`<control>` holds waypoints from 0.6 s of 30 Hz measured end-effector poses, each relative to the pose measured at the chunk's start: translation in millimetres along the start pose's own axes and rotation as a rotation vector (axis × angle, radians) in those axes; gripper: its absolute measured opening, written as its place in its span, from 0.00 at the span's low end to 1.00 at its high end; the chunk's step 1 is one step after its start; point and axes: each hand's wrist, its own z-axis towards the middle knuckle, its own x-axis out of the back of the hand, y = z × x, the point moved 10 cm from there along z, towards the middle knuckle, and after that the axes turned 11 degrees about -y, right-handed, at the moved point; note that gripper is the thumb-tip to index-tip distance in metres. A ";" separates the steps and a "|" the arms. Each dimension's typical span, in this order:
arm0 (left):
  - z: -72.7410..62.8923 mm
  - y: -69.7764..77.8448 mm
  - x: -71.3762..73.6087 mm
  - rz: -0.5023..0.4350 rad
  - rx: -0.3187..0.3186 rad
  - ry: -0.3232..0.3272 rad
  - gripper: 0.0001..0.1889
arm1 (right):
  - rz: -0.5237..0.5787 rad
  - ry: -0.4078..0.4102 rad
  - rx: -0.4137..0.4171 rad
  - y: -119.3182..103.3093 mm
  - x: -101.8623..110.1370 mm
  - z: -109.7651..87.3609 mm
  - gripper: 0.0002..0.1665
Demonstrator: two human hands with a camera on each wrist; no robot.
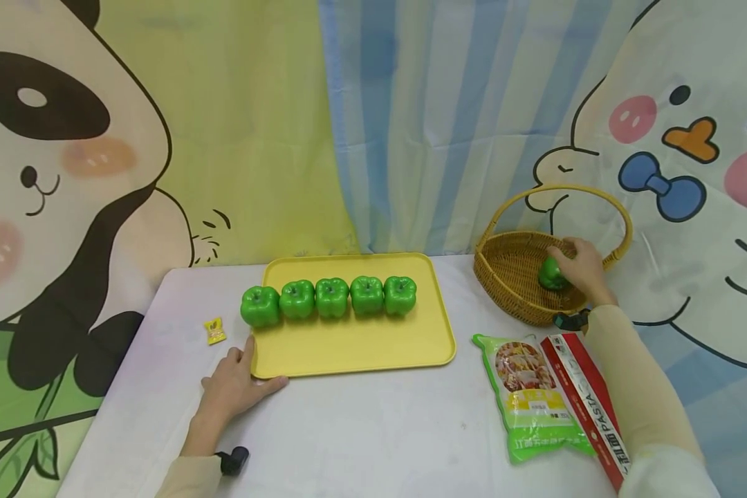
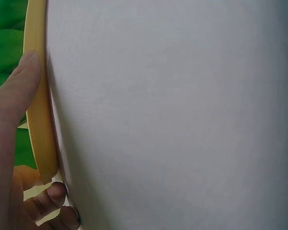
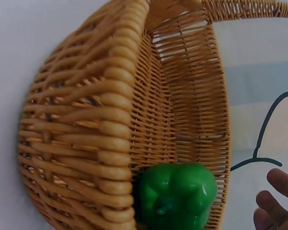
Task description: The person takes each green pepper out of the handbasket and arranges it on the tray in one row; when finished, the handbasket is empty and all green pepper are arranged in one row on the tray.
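Note:
Several green bell peppers [image 1: 333, 298] stand in a row on a yellow tray [image 1: 355, 353]; the leftmost overlaps the tray's left rim. My left hand [image 1: 233, 387] rests at the tray's near left corner. Its thumb [image 2: 26, 79] lies straight along the front rim, and the other fingers are at the corner's side. My right hand [image 1: 582, 270] is over the right side of a wicker basket [image 1: 507, 270]. Just below it, one green bell pepper [image 3: 177, 196] sits inside the basket. In the right wrist view the loosely bent fingers [image 3: 273, 206] are apart from that pepper.
A small yellow wrapped packet [image 1: 214, 330] lies left of the tray. In front of the basket are a green food bag [image 1: 532, 401] and a red pasta box [image 1: 588, 408], partly under the right sleeve. A printed cartoon curtain [image 1: 255, 138] hangs behind the table.

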 end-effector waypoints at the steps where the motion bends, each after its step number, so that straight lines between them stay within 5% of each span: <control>1: 0.0 0.1 0.2 0.000 0.000 0.000 0.69 | -0.006 -0.004 0.001 -0.6 1.0 1.8 0.45; 18: -0.8 0.5 0.8 -0.011 0.001 0.016 0.67 | -0.134 -0.086 -0.005 16.9 -4.9 29.4 0.40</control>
